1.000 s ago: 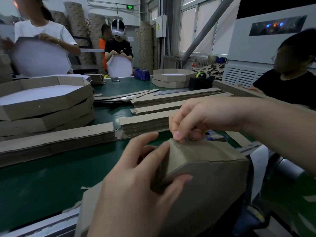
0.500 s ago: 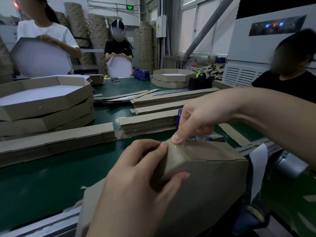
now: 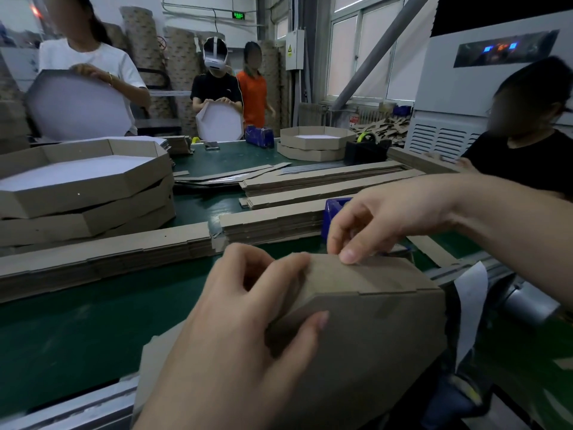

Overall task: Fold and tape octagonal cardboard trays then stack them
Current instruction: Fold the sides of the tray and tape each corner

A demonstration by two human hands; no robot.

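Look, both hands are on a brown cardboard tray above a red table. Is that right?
Almost. The head view shows the table is green, not red. The rest holds: the left hand and the right hand are both on the brown cardboard tray above it.

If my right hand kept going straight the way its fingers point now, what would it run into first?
The cardboard tray: your right hand points down and leftward, and its fingertips seem to pinch the tray's top edge. Just beyond, your left hand grips the same corner, though depth is unclear.
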